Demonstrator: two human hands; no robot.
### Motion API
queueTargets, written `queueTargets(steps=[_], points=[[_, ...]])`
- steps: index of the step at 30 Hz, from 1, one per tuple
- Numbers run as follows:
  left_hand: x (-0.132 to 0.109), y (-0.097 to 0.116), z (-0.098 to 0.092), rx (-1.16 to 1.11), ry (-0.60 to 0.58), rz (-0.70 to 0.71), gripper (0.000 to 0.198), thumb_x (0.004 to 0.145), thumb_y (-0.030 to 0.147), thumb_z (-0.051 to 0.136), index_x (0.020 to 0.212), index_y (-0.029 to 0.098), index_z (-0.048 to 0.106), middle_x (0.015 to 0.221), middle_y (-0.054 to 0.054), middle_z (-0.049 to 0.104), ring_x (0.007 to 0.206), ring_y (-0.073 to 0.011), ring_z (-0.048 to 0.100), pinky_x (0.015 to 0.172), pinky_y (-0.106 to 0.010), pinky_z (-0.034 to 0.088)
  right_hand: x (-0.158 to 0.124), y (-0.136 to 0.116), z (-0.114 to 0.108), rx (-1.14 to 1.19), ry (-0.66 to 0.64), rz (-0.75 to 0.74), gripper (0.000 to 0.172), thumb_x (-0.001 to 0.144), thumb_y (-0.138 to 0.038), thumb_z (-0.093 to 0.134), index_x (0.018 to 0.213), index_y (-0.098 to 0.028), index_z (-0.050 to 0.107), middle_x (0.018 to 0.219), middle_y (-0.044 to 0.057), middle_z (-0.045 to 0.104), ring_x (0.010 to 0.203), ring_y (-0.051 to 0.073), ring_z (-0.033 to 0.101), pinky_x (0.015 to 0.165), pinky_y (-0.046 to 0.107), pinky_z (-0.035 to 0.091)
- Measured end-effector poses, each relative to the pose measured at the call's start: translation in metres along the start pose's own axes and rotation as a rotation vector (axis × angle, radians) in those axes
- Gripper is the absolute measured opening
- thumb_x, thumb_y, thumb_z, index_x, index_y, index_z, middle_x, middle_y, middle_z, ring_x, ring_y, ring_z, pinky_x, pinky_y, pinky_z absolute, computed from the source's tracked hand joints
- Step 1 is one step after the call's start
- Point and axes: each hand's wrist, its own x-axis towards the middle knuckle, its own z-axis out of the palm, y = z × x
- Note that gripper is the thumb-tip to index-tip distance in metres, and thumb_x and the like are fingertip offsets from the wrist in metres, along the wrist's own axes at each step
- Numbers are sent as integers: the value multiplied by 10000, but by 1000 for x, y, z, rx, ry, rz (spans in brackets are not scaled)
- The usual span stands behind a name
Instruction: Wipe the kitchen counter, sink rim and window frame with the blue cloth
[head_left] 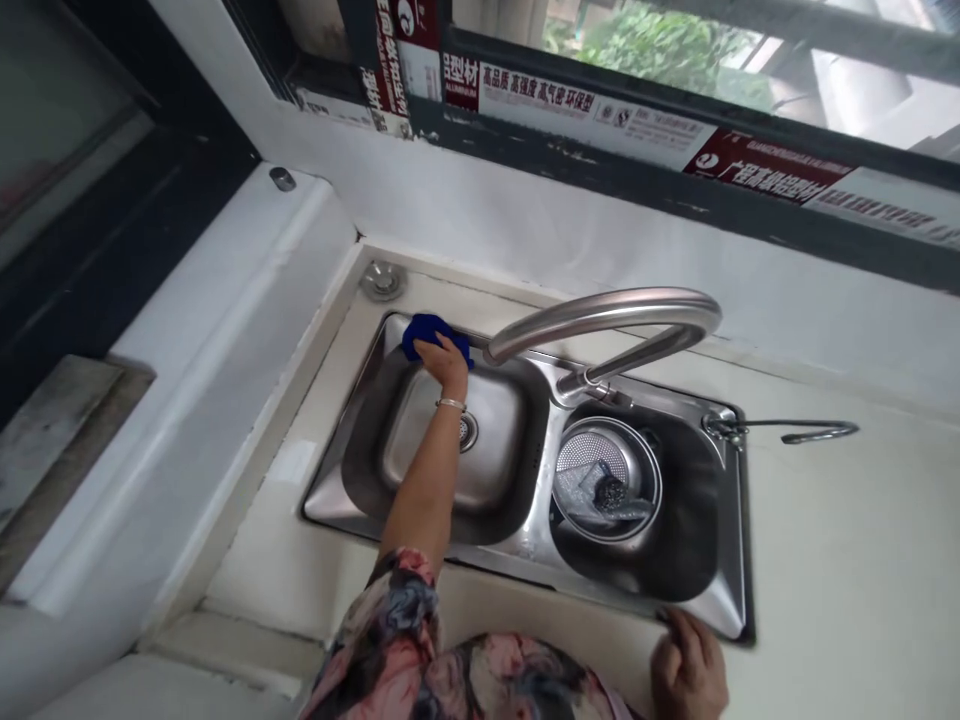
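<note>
My left hand presses a blue cloth against the back left corner of the steel sink's rim. The fingers are closed over the cloth, and a bracelet circles the wrist. Below the forearm lies the left basin, with its drain partly hidden by the arm. At the front edge of the counter, my right hand rests by the sink's front right rim. Its fingers are curled, one fingertip reaches the rim, and I see nothing held in it.
A large curved faucet arches over the sink's back. In the right basin sits a metal colander with a clear plastic bag in it. A thin spout juts out right. A drain stopper lies behind the left corner.
</note>
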Motion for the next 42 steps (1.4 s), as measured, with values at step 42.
queueTargets(steps=[42], points=[[-49,60,45,527,-792,1166,380,963,241,654,1326,259,766,1314,-129,690,1131,-316,666,985,-482,499,13,-22,2,-8,102,-197,318,1014,-161,471,1246,-191,686,1142,128,700,1040,289,676,918,450,588]])
